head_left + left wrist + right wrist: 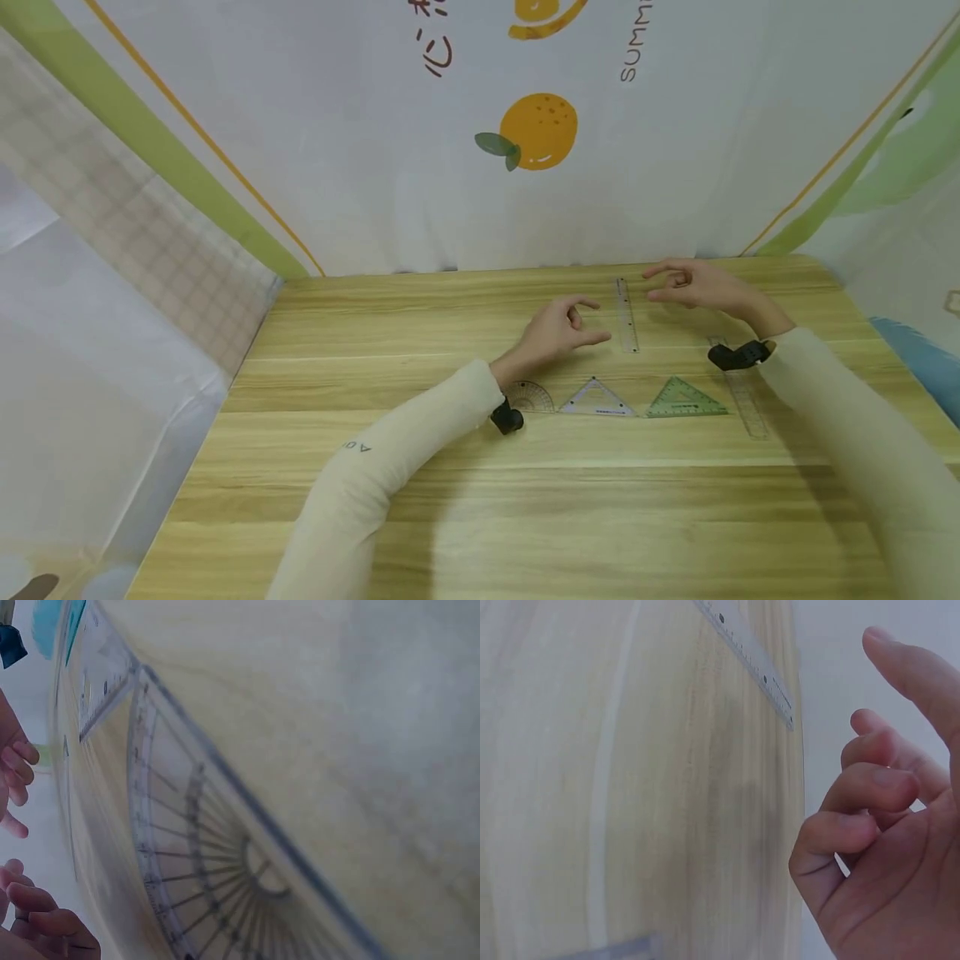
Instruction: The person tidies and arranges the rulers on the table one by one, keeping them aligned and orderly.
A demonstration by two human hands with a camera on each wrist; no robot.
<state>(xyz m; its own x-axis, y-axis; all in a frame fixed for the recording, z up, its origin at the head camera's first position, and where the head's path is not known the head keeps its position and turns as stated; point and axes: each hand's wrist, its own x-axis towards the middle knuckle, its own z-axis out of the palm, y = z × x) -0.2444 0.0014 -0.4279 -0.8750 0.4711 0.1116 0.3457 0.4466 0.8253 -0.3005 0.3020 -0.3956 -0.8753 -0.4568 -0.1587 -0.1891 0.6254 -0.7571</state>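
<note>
wooden table [450,500], hands flank ruler [627,315]

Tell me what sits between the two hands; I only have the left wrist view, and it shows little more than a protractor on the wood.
Observer: A clear straight ruler lies on the table between the left hand and the right hand. Neither hand touches it.
Operator: Report what lies beside the protractor.
Observer: To the right of the protractor sit a clear set square and then a green set square, all three in a row.
Operator: Say if the right hand holds anything.
Observer: Nothing; its fingers are loosely curled and empty in the right wrist view.
</note>
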